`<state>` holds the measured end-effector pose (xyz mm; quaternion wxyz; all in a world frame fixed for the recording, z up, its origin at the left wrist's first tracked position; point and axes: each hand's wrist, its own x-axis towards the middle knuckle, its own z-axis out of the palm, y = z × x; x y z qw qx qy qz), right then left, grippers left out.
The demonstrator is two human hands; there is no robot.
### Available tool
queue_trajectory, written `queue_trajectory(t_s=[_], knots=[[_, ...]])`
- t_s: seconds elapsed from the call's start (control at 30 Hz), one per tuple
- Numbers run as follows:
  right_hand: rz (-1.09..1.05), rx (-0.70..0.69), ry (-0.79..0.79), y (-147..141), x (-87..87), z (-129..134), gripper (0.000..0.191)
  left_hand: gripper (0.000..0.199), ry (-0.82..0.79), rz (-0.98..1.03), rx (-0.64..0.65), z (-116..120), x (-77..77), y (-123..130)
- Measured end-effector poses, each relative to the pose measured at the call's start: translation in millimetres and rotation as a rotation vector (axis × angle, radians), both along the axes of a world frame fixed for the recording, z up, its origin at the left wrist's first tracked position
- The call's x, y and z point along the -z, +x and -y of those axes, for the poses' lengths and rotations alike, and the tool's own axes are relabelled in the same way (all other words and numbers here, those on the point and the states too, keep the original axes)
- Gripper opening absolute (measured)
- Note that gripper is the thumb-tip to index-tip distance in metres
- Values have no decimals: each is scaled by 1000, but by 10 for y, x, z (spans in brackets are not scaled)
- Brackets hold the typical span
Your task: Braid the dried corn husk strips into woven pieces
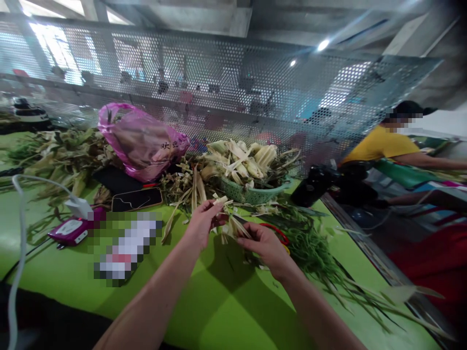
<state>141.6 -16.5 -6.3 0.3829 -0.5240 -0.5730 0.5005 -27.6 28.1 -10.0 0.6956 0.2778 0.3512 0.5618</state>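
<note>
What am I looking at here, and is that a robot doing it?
No robot here! Those are a person's own bare hands: the left hand and the right hand. There is just one picture. It comes from a camera worn on the person's head, looking forward and down, so you see almost what they see.

Between them, the two hands hold some pale strips that look like dry plant leaves.

On the green table there is a basket heaped with more pale leaves, a pink bag, a phone and a purple box with a white plug in it. Feathery green strands lie on the right. Farther off sits someone in a yellow top.
</note>
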Motion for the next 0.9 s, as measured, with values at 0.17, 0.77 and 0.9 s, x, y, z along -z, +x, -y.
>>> queue_trajectory(t_s=[0.17,0.77,0.9], knots=[[-60,30,-1,-47,-13,27,31,32,8,17,-8,-10,-10,-16],[-102,65,47,-97,32,41,39,30,68,-114,14,35,-51,-3],[-9,138,165,-75,38,28,33,29,124,-190,104,80,-52,38]])
